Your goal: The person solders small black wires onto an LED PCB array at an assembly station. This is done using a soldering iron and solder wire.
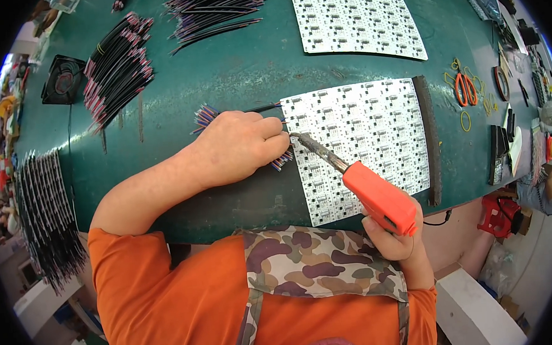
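Soldering iron [366,186] seemingly touching circuit board [365,138]

The left hand [243,144] curls palm-down, elbow [111,220] bent; the right hand [399,246] grips.

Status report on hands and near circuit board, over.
Left hand over wires. Right hand gripping red soldering iron. White circuit board lying flat. Iron's tip close to left fingers.

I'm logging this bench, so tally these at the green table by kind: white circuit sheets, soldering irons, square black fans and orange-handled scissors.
White circuit sheets: 2 (near sheet, far sheet)
Soldering iron: 1
Square black fan: 1
Orange-handled scissors: 1
Total: 5
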`<state>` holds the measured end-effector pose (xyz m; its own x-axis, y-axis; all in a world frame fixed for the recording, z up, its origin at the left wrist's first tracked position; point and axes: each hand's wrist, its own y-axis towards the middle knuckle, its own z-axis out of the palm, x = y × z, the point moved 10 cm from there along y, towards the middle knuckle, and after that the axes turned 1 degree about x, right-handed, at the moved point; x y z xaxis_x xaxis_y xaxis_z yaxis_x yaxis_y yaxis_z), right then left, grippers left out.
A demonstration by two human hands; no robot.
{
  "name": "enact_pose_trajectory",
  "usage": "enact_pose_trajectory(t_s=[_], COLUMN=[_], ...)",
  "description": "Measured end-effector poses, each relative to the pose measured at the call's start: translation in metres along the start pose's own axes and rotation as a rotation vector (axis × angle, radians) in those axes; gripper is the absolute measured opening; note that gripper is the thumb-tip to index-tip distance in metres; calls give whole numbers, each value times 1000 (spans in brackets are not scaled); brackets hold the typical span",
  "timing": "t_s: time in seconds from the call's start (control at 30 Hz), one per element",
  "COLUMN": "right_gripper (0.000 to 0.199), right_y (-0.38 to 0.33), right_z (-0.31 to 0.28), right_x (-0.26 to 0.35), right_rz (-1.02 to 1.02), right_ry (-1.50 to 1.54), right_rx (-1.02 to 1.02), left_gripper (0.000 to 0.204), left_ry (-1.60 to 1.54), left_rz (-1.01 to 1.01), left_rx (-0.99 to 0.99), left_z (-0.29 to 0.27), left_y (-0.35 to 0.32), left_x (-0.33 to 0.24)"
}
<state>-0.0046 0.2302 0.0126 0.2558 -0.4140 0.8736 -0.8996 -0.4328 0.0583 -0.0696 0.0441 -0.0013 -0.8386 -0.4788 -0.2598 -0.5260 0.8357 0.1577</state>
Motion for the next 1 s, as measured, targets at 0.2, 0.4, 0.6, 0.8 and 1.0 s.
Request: enact_pose_trajectory(t_s=[0.2, 0.4, 0.6, 0.8, 1.0], right_gripper=[38, 32, 32, 32, 31], right_y=[-2, 3, -16, -10, -11], right_z=[1, -1, 0, 1, 1], right_x=[-2, 0, -18, -9, -9], right_rz=[19, 34, 185, 115, 128], right_ry=[16, 98, 242, 216, 240], right_rx=[3, -37, -51, -19, -38], left_gripper=[16, 17, 19, 21, 21], left_ry=[10, 3, 7, -41, -78], left_rz=[1, -1, 3, 9, 53], left_rx=[26, 37, 38, 18, 40], left_z=[0, 0, -1, 0, 0], left_y=[3, 3, 3, 2, 1], left_x=[0, 0, -1, 3, 3])
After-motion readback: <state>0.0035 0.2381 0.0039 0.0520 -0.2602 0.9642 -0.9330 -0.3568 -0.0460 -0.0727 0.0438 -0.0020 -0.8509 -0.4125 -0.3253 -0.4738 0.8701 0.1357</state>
